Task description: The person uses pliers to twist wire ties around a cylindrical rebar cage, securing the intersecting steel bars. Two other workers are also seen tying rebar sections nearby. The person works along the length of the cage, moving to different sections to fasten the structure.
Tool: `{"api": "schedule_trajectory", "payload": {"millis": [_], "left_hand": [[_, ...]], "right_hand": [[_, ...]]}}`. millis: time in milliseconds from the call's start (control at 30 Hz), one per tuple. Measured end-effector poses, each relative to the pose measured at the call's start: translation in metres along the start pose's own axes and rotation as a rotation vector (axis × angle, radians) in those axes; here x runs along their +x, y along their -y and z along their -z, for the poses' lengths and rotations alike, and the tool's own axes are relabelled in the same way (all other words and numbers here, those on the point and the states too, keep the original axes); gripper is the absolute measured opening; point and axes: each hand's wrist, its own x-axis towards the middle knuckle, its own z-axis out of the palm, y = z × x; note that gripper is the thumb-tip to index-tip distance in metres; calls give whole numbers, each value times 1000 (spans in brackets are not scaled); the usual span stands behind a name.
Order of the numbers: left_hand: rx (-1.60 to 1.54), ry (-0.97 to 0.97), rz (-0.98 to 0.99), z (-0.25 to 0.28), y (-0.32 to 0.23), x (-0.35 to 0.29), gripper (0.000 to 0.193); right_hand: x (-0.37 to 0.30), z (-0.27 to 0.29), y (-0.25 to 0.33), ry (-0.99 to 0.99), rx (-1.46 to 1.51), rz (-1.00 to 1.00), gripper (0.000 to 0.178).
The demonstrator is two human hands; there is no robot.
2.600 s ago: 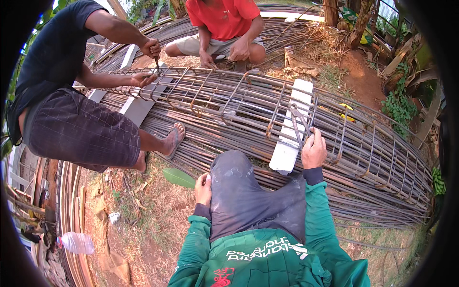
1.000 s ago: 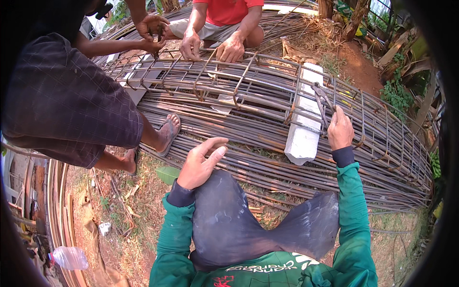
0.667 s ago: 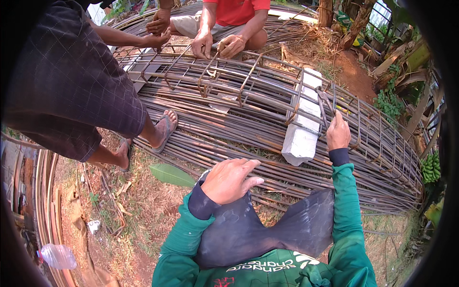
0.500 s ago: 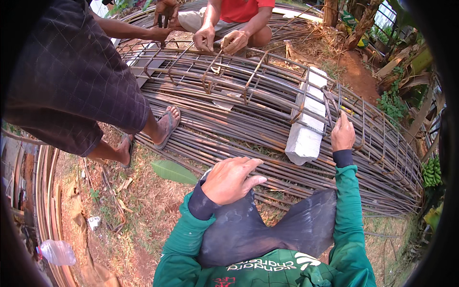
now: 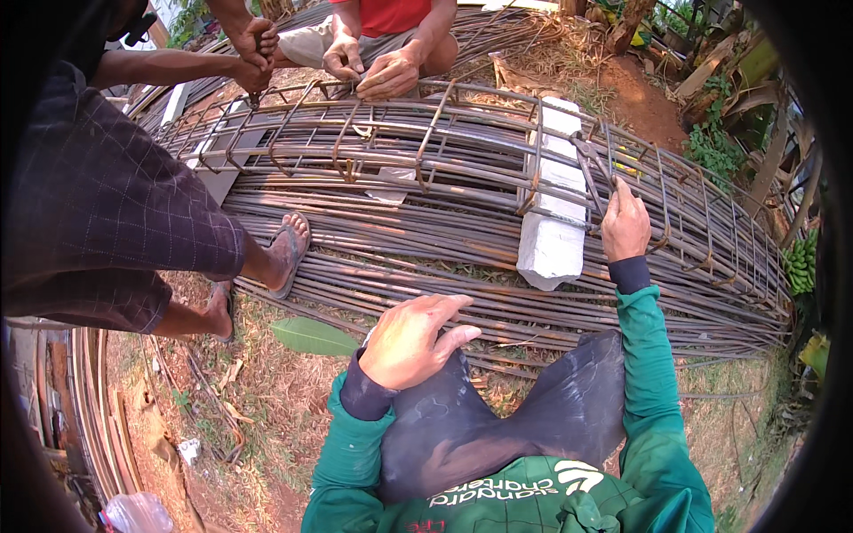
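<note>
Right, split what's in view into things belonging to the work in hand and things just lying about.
In the work:
- dark pincers, in the right hand
- steel-bar cage, with a co-worker's hand at it
- white beam beneath some bars, apparently

Lying about:
- green leaf
- clear plastic bottle
- small white scrap

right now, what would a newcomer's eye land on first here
Probably the long steel cage sweeping across the middle, over a bed of rods. Next, the bright white block right of centre, with cage bars crossing it. Just right of that, the right hand grips dark pincers.
</note>
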Motion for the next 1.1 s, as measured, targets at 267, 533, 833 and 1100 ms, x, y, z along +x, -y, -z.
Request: {"api": "schedule_trajectory", "payload": {"millis": [267, 533, 833, 1100], "left_hand": [[-30, 80, 40, 0, -1, 14, 41], [-89, 53, 37, -1, 5, 11, 41], [-124, 82, 64, 15, 19, 9, 41], [-759, -134, 272, 31, 55, 52, 34]], "right_hand": [[0, -6, -11, -60, 43, 48, 29], [0, -2, -4, -68, 103, -4, 31], [14, 39, 2, -118, 378, -140, 32], [23, 123, 143, 284, 808, 145, 30]]}}
